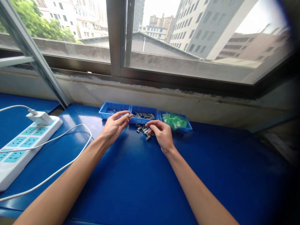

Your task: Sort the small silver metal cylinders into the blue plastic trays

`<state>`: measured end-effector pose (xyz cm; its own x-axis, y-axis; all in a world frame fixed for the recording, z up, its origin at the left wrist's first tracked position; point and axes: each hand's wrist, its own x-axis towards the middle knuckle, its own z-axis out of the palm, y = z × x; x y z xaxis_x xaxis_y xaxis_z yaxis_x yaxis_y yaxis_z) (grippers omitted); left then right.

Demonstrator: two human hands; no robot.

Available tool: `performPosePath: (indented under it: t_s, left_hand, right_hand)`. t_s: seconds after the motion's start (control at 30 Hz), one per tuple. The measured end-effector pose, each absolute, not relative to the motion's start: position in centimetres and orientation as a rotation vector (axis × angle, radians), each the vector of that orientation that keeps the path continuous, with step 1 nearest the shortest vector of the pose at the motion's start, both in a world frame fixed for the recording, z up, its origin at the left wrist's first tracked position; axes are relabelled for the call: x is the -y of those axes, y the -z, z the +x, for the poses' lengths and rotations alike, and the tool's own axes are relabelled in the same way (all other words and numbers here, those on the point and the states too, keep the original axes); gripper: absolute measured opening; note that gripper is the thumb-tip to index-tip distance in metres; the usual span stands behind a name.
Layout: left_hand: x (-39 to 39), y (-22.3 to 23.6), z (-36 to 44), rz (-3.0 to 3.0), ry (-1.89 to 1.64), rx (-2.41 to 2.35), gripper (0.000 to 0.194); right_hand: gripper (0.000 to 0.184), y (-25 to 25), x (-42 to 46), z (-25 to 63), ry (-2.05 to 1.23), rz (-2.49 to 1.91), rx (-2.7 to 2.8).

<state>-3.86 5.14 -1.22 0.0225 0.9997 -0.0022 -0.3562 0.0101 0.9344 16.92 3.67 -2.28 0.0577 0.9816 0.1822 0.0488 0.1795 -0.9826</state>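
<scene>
Three small blue trays stand in a row at the far edge of the blue table (140, 181). The left tray (105, 110) holds a few small metal parts, the middle tray (154, 110) holds several, and the right tray (187, 126) holds small green pieces. A loose pile of small metal parts (143, 128) lies on the table in front of the middle tray. My left hand (114, 126) hovers near the left and middle trays, its fingertips pinching a small metal part. My right hand (161, 132) rests curled over the pile, fingers pressed on the parts.
A white power strip (21, 143) with a plugged-in white charger (38, 118) lies at the left, and its white cable (70, 150) loops across the table. A concrete sill and window run behind the trays. A metal bar (35, 59) slants down at the left.
</scene>
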Motion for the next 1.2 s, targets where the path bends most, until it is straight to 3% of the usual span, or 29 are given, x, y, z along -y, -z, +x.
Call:
performPosePath:
  t_s: [0.13,0.23,0.47,0.6,0.83,1.2]
  left_hand:
    - [-6.0,1.2,-6.4,1.544,-1.676,-1.422,0.027]
    - [-6.4,1.7,-8.1,2.007,-1.605,-1.636,0.023]
    - [-6.1,2.5,-7.0,2.442,-1.482,-1.455,0.022]
    - [-5.1,2.8,-4.8,2.688,-1.122,-1.131,0.021]
    - [-4.1,3.3,-3.4,2.844,-0.698,-1.036,0.028]
    - [-4.6,3.7,-3.9,2.602,-0.706,-1.157,0.022]
  right_hand:
    - [0.012,2.6,-3.7,17.0,-0.982,-1.131,1.336]
    - [0.013,2.7,-3.7,17.0,-0.990,-1.117,1.362]
    - [0.013,2.6,-3.6,16.9,-0.998,-1.119,1.357]
    - [0.013,2.6,-3.7,16.8,-1.001,-1.124,1.346]
    - [0.013,2.8,-3.8,16.8,-0.994,-1.104,1.358]
    - [0.013,3.0,-3.8,16.9,-0.988,-1.113,1.369]
